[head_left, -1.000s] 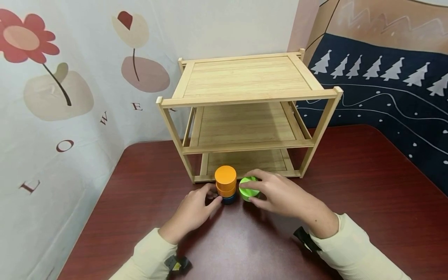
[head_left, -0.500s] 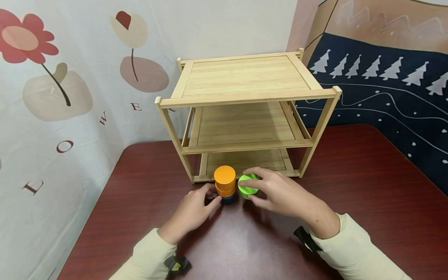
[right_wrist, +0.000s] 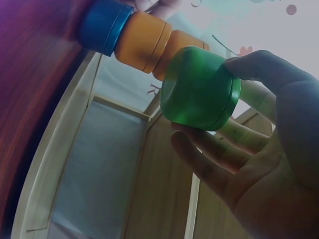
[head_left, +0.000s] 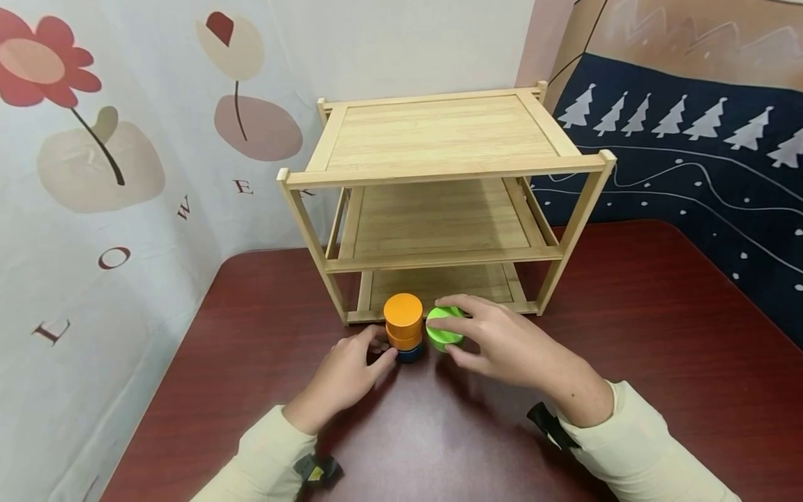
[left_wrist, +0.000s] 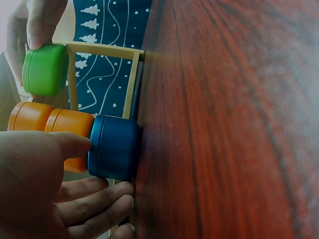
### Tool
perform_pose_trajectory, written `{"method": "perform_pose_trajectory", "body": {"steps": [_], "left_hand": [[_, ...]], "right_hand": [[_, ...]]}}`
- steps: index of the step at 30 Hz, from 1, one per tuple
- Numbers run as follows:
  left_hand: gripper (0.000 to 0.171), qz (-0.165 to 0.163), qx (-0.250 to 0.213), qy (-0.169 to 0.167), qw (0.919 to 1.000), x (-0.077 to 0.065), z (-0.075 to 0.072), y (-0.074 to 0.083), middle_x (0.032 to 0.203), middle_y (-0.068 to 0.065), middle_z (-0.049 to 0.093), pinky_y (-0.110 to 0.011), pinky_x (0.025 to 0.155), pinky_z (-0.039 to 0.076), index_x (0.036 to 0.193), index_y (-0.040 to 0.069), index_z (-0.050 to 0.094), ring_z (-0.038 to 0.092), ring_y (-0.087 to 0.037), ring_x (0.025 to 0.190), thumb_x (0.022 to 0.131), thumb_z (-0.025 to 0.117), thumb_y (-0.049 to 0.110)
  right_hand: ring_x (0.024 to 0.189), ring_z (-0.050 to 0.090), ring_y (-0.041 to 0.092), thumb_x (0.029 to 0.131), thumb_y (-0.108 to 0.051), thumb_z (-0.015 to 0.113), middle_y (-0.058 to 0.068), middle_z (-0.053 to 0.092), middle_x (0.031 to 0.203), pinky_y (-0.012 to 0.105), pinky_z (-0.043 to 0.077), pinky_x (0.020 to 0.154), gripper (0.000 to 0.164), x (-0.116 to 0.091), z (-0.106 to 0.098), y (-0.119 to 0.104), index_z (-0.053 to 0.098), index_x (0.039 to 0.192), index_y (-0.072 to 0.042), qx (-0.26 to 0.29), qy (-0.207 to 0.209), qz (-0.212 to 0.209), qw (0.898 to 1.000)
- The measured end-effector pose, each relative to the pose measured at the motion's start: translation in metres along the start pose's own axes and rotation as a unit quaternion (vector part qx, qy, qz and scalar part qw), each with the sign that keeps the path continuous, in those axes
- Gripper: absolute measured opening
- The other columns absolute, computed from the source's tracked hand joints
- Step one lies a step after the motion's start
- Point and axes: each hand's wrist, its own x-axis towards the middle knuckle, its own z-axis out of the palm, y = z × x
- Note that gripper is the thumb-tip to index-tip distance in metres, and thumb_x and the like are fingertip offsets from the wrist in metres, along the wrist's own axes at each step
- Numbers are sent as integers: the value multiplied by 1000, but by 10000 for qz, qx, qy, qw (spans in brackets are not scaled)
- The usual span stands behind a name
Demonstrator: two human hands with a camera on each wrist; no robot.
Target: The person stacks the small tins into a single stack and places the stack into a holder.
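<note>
Three small lidded jars form an upright stack on the table: a dark blue jar (left_wrist: 117,148) at the bottom, an orange jar (left_wrist: 75,122) above it and another orange jar (head_left: 403,309) on top. My left hand (head_left: 343,371) holds the stack low on its left side, thumb tip at the blue jar's lid edge and fingers round the far side. With thumb and fingertips, my right hand (head_left: 505,343) grips a green jar (right_wrist: 197,89) just right of the stack. The green jar hangs above the table, about level with the orange jars in the left wrist view.
A three-tier light wooden rack (head_left: 439,174) stands directly behind the jars, its bottom front rail close to them. The dark red table (head_left: 652,307) extends to both sides. Patterned cloth (head_left: 665,139) covers the walls behind.
My right hand has raised the green jar slightly. The left hand and the stack of jars have stayed in place.
</note>
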Motion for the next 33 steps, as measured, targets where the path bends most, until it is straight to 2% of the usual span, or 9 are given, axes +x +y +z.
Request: {"method": "perform_pose_trajectory", "body": {"steps": [8,16,33], "left_hand": [[33,-20,2,-20,10000,0,0,0,101,6,74,-42,90,54,124,19,65,70,-14,99,95,68,35],[32,-8,-3,-18,10000,-1,0,-1,101,6,74,-42,89,55,124,19,65,70,-14,98,95,68,35],[32,102,12,51,9999,1,0,-1,99,7,74,-41,88,55,123,20,65,71,-12,95,95,68,35]], "right_hand": [[108,69,25,85,-17,78,12,64,132,36,59,83,37,0,-1,-1,73,121,-19,18,49,-30,10000],[110,68,26,83,-15,78,13,64,132,37,59,83,38,0,-1,-2,73,121,-19,77,279,-197,9994],[113,67,25,83,-18,80,11,62,134,35,59,84,38,0,-8,-9,72,121,-20,45,315,-324,9990]]}}
